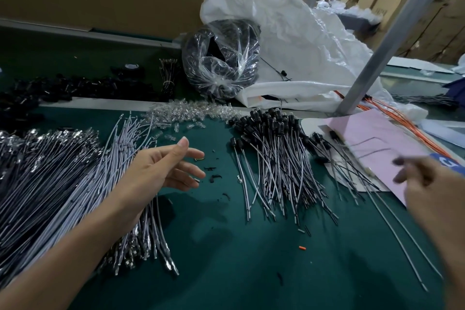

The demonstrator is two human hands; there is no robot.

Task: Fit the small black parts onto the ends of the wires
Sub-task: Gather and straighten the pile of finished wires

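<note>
A big heap of bare grey and black wires [57,184] lies on the left of the green table [226,246]. My left hand [166,168] hovers over its right edge, fingers relaxed and spread, holding nothing. A pile of wires fitted with small black parts [274,148] fans out in the middle. Loose black parts [75,85] lie in a row at the back left. My right hand [422,178] is blurred at the right edge, above a pink sheet [377,138]; two long wires [402,234] trail below it, and whether the hand holds them is unclear.
Clear plastic caps [181,113] are scattered behind the piles. A clear bag of black parts [221,58] and a large white bag [289,33] stand at the back. A grey metal post [372,58] rises at the right, with orange wires [402,113] beside it.
</note>
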